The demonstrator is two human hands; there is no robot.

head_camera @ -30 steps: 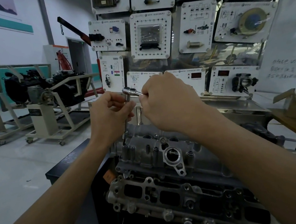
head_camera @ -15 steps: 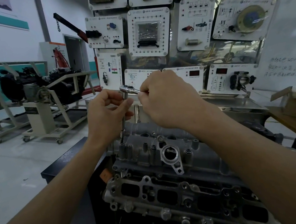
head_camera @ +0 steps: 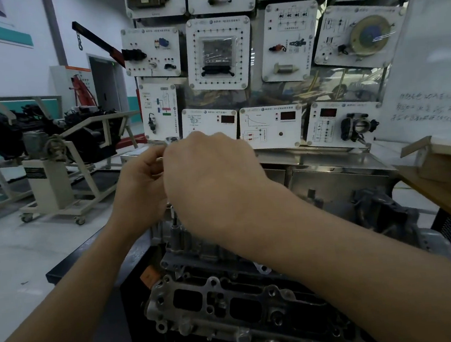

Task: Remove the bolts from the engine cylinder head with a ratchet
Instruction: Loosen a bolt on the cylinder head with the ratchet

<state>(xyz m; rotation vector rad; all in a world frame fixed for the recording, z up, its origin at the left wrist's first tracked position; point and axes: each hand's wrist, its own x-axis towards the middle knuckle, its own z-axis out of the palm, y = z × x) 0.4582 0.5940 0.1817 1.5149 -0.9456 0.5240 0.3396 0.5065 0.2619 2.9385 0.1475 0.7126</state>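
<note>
Head view shows your left hand (head_camera: 140, 184) curled round the upright extension (head_camera: 173, 217) of the ratchet (head_camera: 173, 140), your right hand (head_camera: 211, 177) closed over its handle; the shaft drops straight into the left end of the cylinder head (head_camera: 194, 256), so the bolt, hidden under the socket (head_camera: 175, 232), lies below your left hand

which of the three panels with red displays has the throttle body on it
The rightmost panel in the bottom row: a dark throttle body sits on it; the other two show diagrams.
</note>
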